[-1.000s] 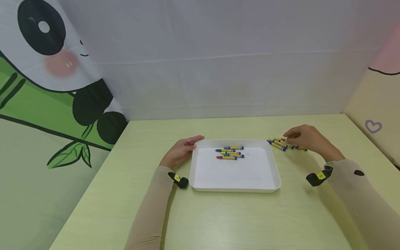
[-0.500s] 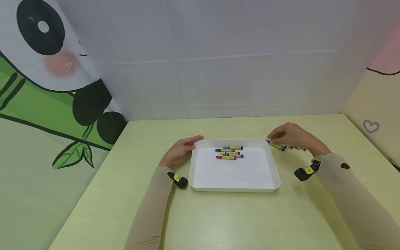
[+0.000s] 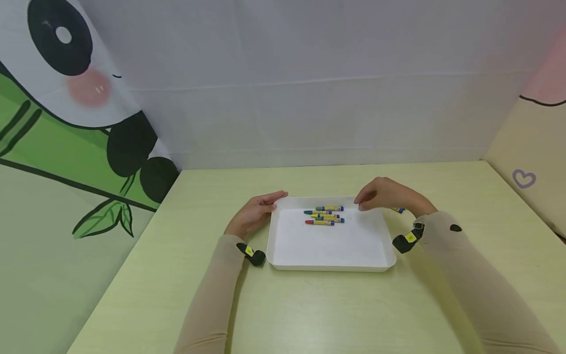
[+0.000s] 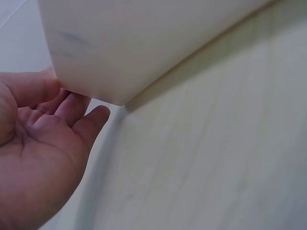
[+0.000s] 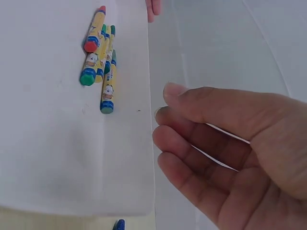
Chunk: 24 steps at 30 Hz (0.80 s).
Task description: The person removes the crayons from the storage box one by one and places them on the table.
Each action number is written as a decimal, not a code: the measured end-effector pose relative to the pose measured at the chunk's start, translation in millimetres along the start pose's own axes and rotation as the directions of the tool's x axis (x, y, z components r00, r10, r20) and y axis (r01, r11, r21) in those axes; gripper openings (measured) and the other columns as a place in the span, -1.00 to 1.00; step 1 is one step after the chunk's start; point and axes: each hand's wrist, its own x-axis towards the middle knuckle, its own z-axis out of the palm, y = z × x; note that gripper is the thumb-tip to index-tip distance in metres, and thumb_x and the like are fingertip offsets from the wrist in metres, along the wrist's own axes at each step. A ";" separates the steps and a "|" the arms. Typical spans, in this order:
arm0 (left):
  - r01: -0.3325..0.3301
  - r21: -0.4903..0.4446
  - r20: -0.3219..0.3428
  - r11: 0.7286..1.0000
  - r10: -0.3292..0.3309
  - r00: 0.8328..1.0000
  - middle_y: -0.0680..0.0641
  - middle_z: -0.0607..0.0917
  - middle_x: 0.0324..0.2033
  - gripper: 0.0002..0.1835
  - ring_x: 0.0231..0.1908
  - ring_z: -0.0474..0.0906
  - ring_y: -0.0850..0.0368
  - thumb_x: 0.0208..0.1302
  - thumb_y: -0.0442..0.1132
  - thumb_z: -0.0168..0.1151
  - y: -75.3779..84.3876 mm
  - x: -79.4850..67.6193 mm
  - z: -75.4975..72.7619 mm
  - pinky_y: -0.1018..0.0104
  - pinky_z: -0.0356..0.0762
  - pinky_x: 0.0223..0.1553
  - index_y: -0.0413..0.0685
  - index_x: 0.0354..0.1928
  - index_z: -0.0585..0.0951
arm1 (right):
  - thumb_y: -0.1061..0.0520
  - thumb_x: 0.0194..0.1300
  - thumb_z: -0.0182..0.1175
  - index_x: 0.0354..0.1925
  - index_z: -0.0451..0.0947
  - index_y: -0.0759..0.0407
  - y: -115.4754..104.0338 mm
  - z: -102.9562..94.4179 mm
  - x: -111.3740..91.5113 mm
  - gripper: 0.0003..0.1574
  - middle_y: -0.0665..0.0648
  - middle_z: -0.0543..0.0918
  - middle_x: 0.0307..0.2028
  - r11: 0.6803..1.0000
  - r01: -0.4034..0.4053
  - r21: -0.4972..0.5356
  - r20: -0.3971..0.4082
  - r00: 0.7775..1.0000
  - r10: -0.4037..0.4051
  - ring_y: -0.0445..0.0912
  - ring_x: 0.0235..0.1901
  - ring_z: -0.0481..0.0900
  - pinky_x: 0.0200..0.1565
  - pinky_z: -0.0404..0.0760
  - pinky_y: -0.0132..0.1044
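A white tray [image 3: 336, 250] lies on the table, with several yellow-wrapped crayons [image 3: 327, 216] grouped near its far side. My left hand [image 3: 253, 214] holds the tray's far left corner; in the left wrist view the thumb presses the tray wall [image 4: 120, 43] and the other fingers reach behind it. Over the far right part of the tray hovers my right hand [image 3: 382, 194], fingers loosely bent. In the right wrist view, no crayon shows between its fingers [image 5: 180, 175]. Closest to it in the tray is a dull-green crayon [image 5: 108, 91]; a red crayon [image 5: 96, 28] lies farther off.
More crayons [image 3: 399, 210] lie on the table just right of the tray, mostly hidden behind the right hand. One blue crayon tip [image 5: 120, 224] shows past the tray edge. A pale curtain [image 3: 309, 118] hangs behind the table [image 3: 318, 309].
My right hand has moved left, from the crayons on the table to over the tray's far right part. My left hand and the crayons in the tray keep their places.
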 end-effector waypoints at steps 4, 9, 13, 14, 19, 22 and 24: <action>0.007 -0.006 0.001 1.000 -0.007 1.000 -0.06 0.31 0.41 -0.48 0.45 0.11 0.08 0.42 -0.51 -0.12 0.5 0.0 0.3 0.10 0.11 0.43 -0.13 0.39 0.32 | 0.15 0.22 0.30 -0.11 0.69 0.22 -7.2 7.6 6.8 -0.73 0.05 0.72 -0.18 1.000 0.019 -0.001 0.025 1.000 -0.019 -0.14 -0.21 0.60 -0.09 0.61 -0.19; 0.007 0.001 0.000 1.000 -0.007 1.000 -0.06 0.31 0.41 -0.48 0.45 0.10 0.08 0.42 -0.51 -0.13 1.2 -0.8 0.3 0.11 0.10 0.43 -0.14 0.39 0.31 | 0.19 0.22 0.29 -0.12 0.68 0.25 -14.1 16.6 14.3 -0.75 0.07 0.73 -0.20 0.999 0.053 -0.008 0.044 0.998 -0.052 -0.15 -0.22 0.61 -0.11 0.62 -0.22; 0.006 0.003 -0.001 1.000 -0.006 1.000 -0.06 0.31 0.41 -0.48 0.45 0.10 0.08 0.42 -0.51 -0.13 0.6 -0.9 -0.4 0.11 0.10 0.43 -0.14 0.39 0.31 | 0.21 0.23 0.29 -0.12 0.69 0.24 -17.2 24.9 20.2 -0.75 0.07 0.73 -0.20 0.998 0.067 -0.008 0.056 0.996 -0.066 -0.16 -0.23 0.61 -0.13 0.62 -0.25; 0.007 0.001 -0.002 1.000 -0.007 1.000 -0.06 0.31 0.41 -0.48 0.45 0.10 0.08 0.42 -0.51 -0.12 0.4 -0.8 -0.5 0.11 0.10 0.43 -0.14 0.39 0.32 | 0.21 0.23 0.28 -0.12 0.69 0.24 -17.8 27.1 21.4 -0.76 0.07 0.73 -0.20 0.997 0.071 -0.008 0.060 0.996 -0.071 -0.16 -0.23 0.61 -0.13 0.62 -0.25; 0.012 -0.006 -0.005 1.000 -0.012 1.000 -0.04 0.32 0.41 -0.47 0.45 0.10 0.09 0.41 -0.52 -0.12 -1.1 0.2 -0.7 0.11 0.10 0.43 -0.11 0.39 0.33 | 0.22 0.22 0.29 -0.14 0.70 0.22 -21.2 38.2 26.8 -0.79 0.06 0.73 -0.23 0.996 0.091 -0.009 0.076 0.993 -0.090 -0.17 -0.26 0.59 -0.18 0.61 -0.31; 0.014 -0.008 -0.009 1.000 -0.014 1.000 -0.04 0.33 0.40 -0.47 0.45 0.11 0.10 0.41 -0.51 -0.11 -1.3 0.1 -0.4 0.11 0.11 0.43 -0.11 0.38 0.34 | 0.24 0.21 0.30 -0.17 0.71 0.21 -22.9 43.7 30.0 -0.81 0.06 0.72 -0.24 0.995 0.101 -0.015 0.077 0.992 -0.100 -0.17 -0.28 0.57 -0.20 0.60 -0.35; 0.018 -0.011 -0.012 1.000 -0.018 1.000 -0.03 0.34 0.40 -0.48 0.45 0.11 0.10 0.41 -0.51 -0.11 -1.0 -0.1 -0.1 0.12 0.11 0.43 -0.10 0.38 0.35 | 0.24 0.20 0.30 -0.18 0.71 0.19 -24.7 46.2 31.6 -0.81 0.05 0.71 -0.24 0.995 0.095 -0.018 0.078 0.993 -0.093 -0.17 -0.29 0.55 -0.21 0.58 -0.36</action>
